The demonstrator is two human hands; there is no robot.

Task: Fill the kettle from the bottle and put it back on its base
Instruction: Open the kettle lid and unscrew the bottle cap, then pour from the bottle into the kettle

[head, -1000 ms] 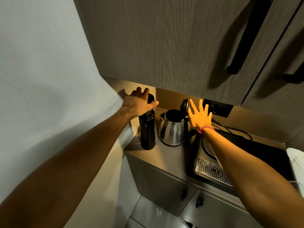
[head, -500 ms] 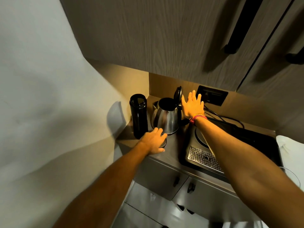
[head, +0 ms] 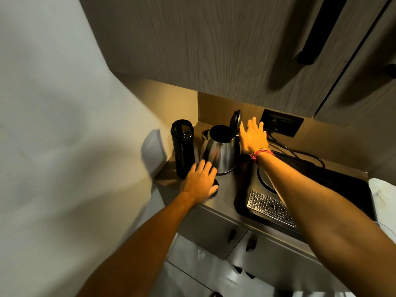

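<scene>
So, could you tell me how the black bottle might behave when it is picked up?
The black bottle is tall and narrow, so probably tippy if nudged. Its glossy wall may be slippery. With its mouth open, tilting could spill.

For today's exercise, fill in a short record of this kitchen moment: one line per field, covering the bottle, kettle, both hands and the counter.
bottle: black bottle, upright, cap off, left of the kettle
kettle: steel kettle, lid flipped up
left hand: left hand flat over a dark round cap on the counter
right hand: right hand open, beside the raised lid
counter: counter, grey; black appliance on the right
pouring: not yet begun
</scene>
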